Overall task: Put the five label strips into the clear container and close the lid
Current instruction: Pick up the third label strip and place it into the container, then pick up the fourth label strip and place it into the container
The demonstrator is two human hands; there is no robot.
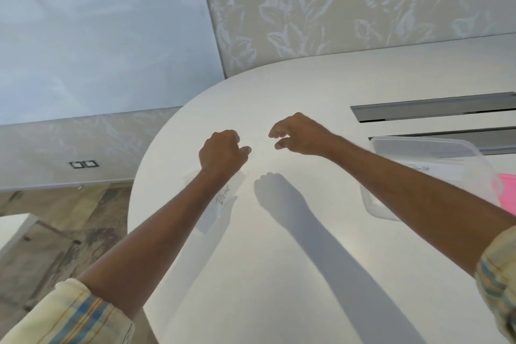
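Note:
My left hand [223, 152] is closed in a fist over the white table [279, 260]. A white label strip [223, 197] with handwriting hangs from it under the wrist and casts a shadow on the tabletop. My right hand [298, 134] hovers just to the right of the left, fingers curled, thumb and forefinger apart, nothing between them. The clear container [385, 204] stands at the right, partly behind my right forearm. At least one written white strip [418, 168] lies inside it. I cannot make out its lid.
A pink object [506, 190] lies at the right edge beside the container. Two dark slots [432, 112] run across the table behind it. The rounded table edge [134, 190] drops to a patterned floor on the left. Patterned wall panels stand behind.

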